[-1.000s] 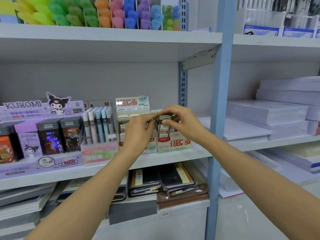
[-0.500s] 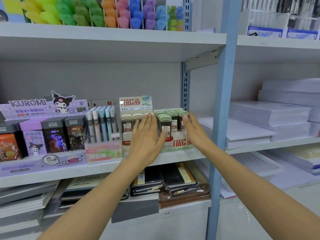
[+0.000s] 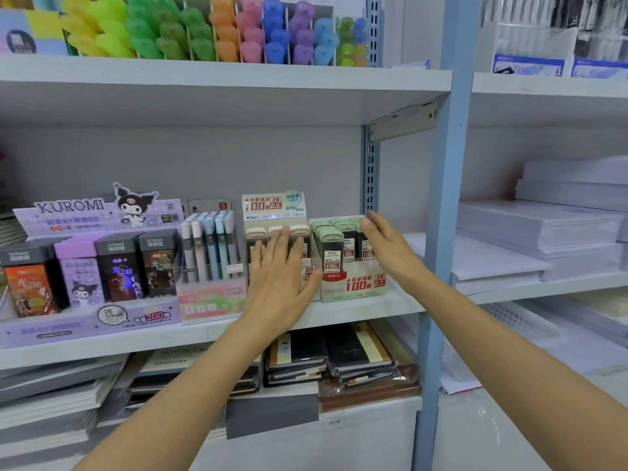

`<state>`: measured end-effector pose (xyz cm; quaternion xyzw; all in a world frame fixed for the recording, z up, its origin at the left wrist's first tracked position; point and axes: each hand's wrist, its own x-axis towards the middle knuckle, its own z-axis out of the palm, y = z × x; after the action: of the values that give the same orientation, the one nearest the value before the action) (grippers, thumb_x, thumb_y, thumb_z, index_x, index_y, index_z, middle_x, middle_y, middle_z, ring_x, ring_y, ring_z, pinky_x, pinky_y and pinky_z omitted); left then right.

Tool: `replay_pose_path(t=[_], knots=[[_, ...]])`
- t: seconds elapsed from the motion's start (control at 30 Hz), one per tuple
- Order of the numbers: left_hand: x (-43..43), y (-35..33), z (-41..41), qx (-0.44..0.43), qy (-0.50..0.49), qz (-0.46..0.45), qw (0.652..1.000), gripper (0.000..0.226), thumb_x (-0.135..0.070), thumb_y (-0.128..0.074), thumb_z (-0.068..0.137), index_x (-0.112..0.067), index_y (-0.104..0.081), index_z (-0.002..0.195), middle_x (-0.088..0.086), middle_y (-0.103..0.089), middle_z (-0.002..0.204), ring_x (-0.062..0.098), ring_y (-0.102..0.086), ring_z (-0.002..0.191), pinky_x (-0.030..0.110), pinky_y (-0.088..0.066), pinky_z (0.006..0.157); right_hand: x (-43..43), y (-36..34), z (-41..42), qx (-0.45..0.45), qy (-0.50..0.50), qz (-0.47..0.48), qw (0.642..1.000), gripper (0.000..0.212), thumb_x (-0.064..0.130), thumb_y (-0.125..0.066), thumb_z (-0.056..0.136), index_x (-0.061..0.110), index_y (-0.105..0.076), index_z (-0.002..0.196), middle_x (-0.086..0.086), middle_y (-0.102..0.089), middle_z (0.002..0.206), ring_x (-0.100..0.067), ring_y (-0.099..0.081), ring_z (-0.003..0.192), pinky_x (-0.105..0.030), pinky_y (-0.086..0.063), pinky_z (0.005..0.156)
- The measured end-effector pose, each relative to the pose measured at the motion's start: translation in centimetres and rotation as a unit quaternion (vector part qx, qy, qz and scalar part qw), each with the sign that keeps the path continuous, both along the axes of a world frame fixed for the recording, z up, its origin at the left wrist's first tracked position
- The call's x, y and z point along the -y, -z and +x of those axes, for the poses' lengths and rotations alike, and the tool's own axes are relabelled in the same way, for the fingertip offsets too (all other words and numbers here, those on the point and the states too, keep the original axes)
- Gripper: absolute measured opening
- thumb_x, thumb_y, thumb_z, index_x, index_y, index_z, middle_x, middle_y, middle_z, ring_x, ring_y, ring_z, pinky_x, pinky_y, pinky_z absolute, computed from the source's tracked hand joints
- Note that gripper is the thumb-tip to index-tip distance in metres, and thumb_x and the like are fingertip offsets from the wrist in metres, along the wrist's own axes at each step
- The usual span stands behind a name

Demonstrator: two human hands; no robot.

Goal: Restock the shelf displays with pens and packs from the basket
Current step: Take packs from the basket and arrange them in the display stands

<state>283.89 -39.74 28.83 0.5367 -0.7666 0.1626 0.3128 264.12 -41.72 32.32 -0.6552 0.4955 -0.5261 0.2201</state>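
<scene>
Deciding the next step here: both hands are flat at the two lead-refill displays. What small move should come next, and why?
Probably a light inward press to square the two displays side by side. The left hand lies flat on the front of the 0.5 display, the right hand flat against the right side of the 0.7 display. Neither holds anything, and the green-capped packs look full.

A stationery shop is being shown: display boxes of pencil leads (image 3: 353, 283), highlighters (image 3: 272, 39), notebooks (image 3: 356, 355) and paper stacks (image 3: 537, 229) are being displayed on metal shelving (image 3: 204, 76).
</scene>
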Motion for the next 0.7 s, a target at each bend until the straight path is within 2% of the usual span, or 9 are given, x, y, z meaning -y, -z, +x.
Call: replay_pose_path(t=[0.1, 0.17, 0.23, 0.3, 0.37, 0.43, 0.5, 0.57, 0.7], knots=[[-1.2, 0.4, 1.5, 0.041, 0.004, -0.025, 0.999, 0.068, -0.054, -0.022, 0.098, -0.018, -0.013, 0.155, 0.006, -0.001, 0.164, 0.019, 0.008, 0.15, 0.037, 0.014, 0.12, -1.8, -0.2, 0.7, -0.043, 0.057, -0.123, 0.99, 0.051, 0.036, -0.04, 0.102, 0.021, -0.029, 0.149, 0.002, -0.028, 0.157, -0.013, -0.025, 0.144, -0.032, -0.024, 0.115], [-2.6, 0.7, 2.5, 0.049, 0.02, -0.062, 0.997, 0.063, -0.049, -0.026, 0.099, -0.015, -0.027, 0.152, 0.01, -0.014, 0.162, 0.024, -0.003, 0.151, 0.041, 0.005, 0.122, -3.5, -0.3, 2.4, -0.067, 0.042, -0.234, 0.969, 0.044, 0.029, -0.043, 0.102, 0.019, -0.039, 0.144, 0.004, -0.033, 0.153, -0.008, -0.027, 0.142, -0.031, -0.023, 0.117], [-3.8, 1.0, 3.6, 0.06, 0.019, -0.117, 0.991, 0.054, -0.039, -0.035, 0.097, -0.012, -0.044, 0.143, 0.013, -0.031, 0.156, 0.03, -0.019, 0.148, 0.051, -0.008, 0.122, -4.9, 0.1, 4.8, -0.138, -0.008, -0.293, 0.946, 0.04, 0.026, -0.045, 0.1, 0.017, -0.046, 0.139, 0.004, -0.041, 0.148, -0.005, -0.033, 0.138, -0.024, -0.025, 0.115], [-4.3, 1.3, 5.1, 0.052, -0.028, -0.152, 0.987, 0.052, -0.032, -0.041, 0.092, -0.01, -0.049, 0.139, 0.015, -0.036, 0.153, 0.034, -0.024, 0.146, 0.057, -0.01, 0.119, -5.4, 1.0, 7.1, -0.221, -0.061, -0.29, 0.929, 0.041, 0.022, -0.049, 0.098, 0.016, -0.048, 0.138, 0.002, -0.046, 0.144, -0.008, -0.037, 0.135, -0.024, -0.028, 0.114], [-4.7, 1.6, 6.9, 0.018, -0.097, -0.125, 0.987, 0.059, -0.035, -0.04, 0.092, -0.011, -0.039, 0.147, 0.017, -0.027, 0.157, 0.036, -0.017, 0.148, 0.058, -0.002, 0.119, -5.2, 2.0, 9.1, -0.283, -0.079, -0.249, 0.923, 0.046, 0.021, -0.051, 0.098, 0.015, -0.042, 0.143, 0.0, -0.044, 0.145, -0.012, -0.036, 0.136, -0.03, -0.028, 0.115], [-4.7, 2.2, 8.7, -0.002, -0.131, -0.082, 0.988, 0.064, -0.042, -0.032, 0.094, -0.02, -0.022, 0.154, 0.012, -0.013, 0.162, 0.034, -0.006, 0.15, 0.059, 0.005, 0.117, -4.4, 2.9, 10.7, -0.333, -0.038, -0.22, 0.916, 0.053, 0.025, -0.05, 0.098, 0.016, -0.034, 0.148, -0.001, -0.04, 0.149, -0.016, -0.033, 0.138, -0.032, -0.022, 0.116], [-4.4, 2.9, 9.9, -0.003, -0.115, -0.06, 0.992, 0.063, -0.046, -0.027, 0.096, -0.031, -0.009, 0.155, 0.006, -0.005, 0.164, 0.029, 0.001, 0.15, 0.059, 0.005, 0.117, -3.5, 3.4, 11.6, -0.382, 0.021, -0.208, 0.9, 0.055, 0.027, -0.048, 0.098, 0.015, -0.03, 0.149, -0.002, -0.043, 0.147, -0.018, -0.035, 0.136, -0.033, -0.019, 0.115], [-4.2, 3.0, 10.6, -0.004, -0.089, -0.06, 0.994, 0.061, -0.044, -0.031, 0.1, -0.032, -0.008, 0.155, 0.006, -0.007, 0.164, 0.029, 0.002, 0.15, 0.056, 0.001, 0.118, -3.0, 3.5, 12.2, -0.397, 0.051, -0.211, 0.892, 0.05, 0.025, -0.049, 0.098, 0.016, -0.037, 0.145, -0.002, -0.05, 0.139, -0.018, -0.041, 0.13, -0.033, -0.022, 0.111], [-4.0, 2.8, 10.8, -0.001, -0.061, -0.072, 0.996, 0.061, -0.037, -0.041, 0.1, -0.026, -0.017, 0.155, 0.012, -0.012, 0.162, 0.034, 0.0, 0.149, 0.044, -0.002, 0.12, -2.8, 3.5, 12.8, -0.373, 0.054, -0.216, 0.901, 0.036, 0.015, -0.054, 0.094, 0.02, -0.054, 0.13, 0.004, -0.059, 0.128, -0.015, -0.048, 0.122, -0.03, -0.025, 0.102]])
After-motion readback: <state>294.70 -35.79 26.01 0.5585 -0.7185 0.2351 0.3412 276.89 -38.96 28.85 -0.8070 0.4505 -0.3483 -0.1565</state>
